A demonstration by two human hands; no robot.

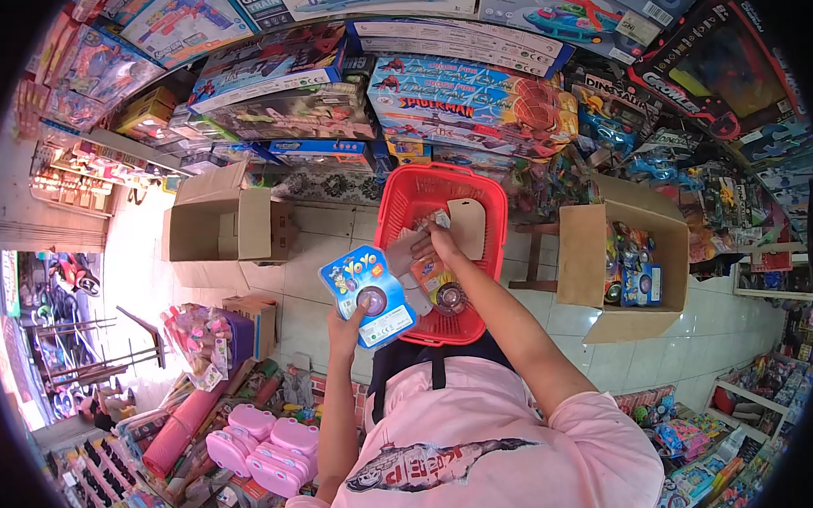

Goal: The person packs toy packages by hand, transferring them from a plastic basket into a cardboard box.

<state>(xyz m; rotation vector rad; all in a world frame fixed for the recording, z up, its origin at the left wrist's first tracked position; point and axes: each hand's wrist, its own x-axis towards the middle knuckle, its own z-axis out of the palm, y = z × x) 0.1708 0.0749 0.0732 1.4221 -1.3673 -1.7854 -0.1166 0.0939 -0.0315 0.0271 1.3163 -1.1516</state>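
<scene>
Standing in this toy shop, shelves stacked with boxed toys all across the top of the frame. The person in the pink shirt has the left hand [344,317] closed round the bottom edge of a blue yo-yo card [368,296], just left of centre. Thumb on the front, fingers behind. Held low like that, I'd guess, so the printed face and the yo-yo bubble stay uncovered and tilted up toward them.

The right hand [436,245] is down inside the red basket [395,193] at centre frame, fingers bent onto the loose card-backed packs [467,227] in there. Can't tell if it's actually pinching one or just resting on them.

The basket sits right up against the person's front, which looks like it keeps both arms in easy reach. An open cardboard box [217,226] stands at the left, and another box [582,257] at the right has toys in it.
</scene>
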